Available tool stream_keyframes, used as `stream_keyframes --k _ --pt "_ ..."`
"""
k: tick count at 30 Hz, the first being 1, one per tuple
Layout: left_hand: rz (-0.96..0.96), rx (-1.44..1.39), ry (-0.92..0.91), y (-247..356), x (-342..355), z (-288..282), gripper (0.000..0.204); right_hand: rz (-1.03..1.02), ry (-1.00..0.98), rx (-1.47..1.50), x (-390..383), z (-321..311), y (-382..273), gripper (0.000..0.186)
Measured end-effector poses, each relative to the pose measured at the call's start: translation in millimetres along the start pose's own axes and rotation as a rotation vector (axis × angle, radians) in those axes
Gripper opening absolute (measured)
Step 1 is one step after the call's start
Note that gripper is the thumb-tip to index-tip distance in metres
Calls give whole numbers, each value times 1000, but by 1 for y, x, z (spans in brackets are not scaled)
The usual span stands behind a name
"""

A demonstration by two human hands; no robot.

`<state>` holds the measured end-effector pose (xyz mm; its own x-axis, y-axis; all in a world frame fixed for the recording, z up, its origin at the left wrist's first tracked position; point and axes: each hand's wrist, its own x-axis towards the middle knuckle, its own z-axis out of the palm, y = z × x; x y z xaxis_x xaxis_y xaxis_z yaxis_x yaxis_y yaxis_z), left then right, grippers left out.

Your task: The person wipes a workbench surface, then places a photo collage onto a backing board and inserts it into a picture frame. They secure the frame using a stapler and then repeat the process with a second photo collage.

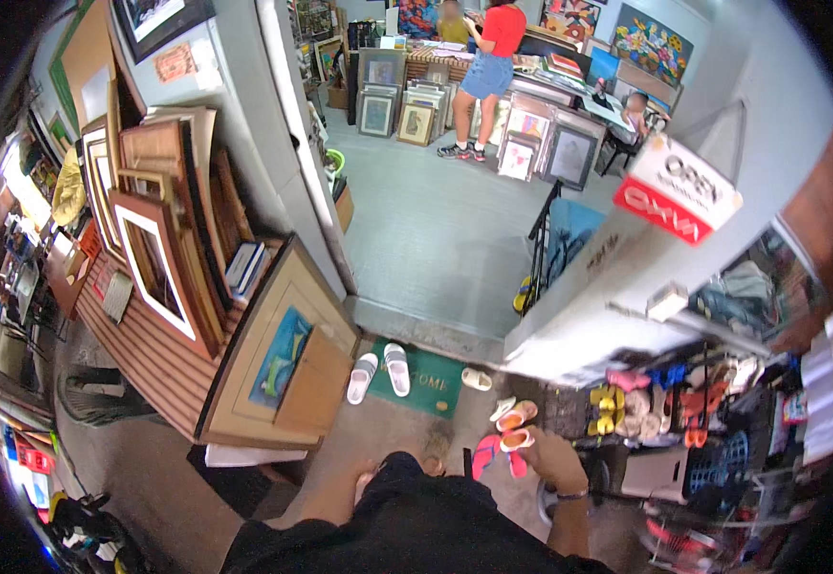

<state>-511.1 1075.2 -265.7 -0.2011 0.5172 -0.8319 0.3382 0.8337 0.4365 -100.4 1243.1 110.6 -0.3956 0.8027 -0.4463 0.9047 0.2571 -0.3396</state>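
Note:
My right hand (552,461) reaches down at the lower right, its fingers closed at the edge of a white sandal with an orange footbed (516,440). Behind that lies a similar orange-and-white sandal (510,419). Below the fingers is a pair of pink-red flip-flops (489,455), partly covered by the hand and sandal. My left hand (364,475) is low beside my black shirt, and its fingers are mostly hidden.
White-and-grey slides (395,369) stand on a green doormat (432,385) before a doorway step. Shoes fill a rack (636,407) at right. Picture frames (156,263) lean on a slatted counter at left. A person in a red top (503,31) stands inside.

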Motion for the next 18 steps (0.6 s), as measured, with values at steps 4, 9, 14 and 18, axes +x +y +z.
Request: stream_keyframes --k 4,9,14,18 --pt "-171 -241 -11 15 -11 -7 43 -262 142 -81 121 -128 -31 51" --pt "-372 -338 -5 46 18 -43 43 -583 -68 27 259 -213 -87 55" --pt "-276 -306 26 125 96 -95 43 -642 -221 128 351 -221 -128 55" --pt "32 -742 207 236 192 -185 43 -624 -169 74 438 -217 -139 53"
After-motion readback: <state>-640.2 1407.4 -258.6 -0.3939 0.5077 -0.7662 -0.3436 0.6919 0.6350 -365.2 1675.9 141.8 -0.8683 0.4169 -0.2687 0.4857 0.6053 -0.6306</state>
